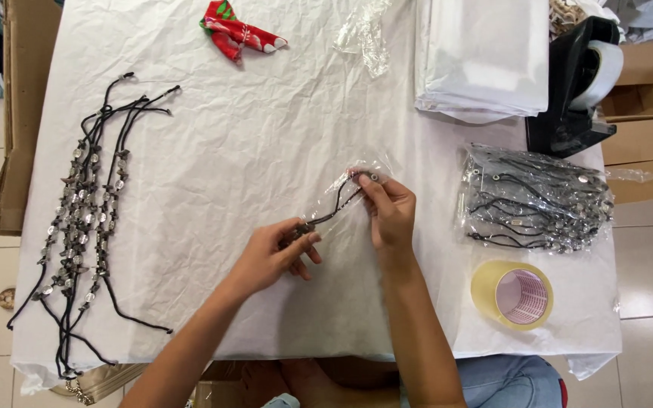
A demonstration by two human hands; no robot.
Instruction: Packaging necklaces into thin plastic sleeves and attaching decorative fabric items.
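My left hand (273, 253) pinches the lower end of a black beaded cord (334, 208) that sits inside a thin clear plastic sleeve (368, 168). My right hand (388, 208) holds the upper end of the same sleeve and cord, fingertips at its mouth. Both hands hover just above the white crumpled paper covering the table (251, 143), near its middle.
Several loose black beaded cords (88, 219) lie spread at the left. A pile of bagged cords (538, 200) lies at the right, a tape roll (514, 295) below it, a black tape dispenser (576, 83) above. Folded white sheets (481, 57), clear bags (364, 30) and a red cloth (236, 34) lie at the back.
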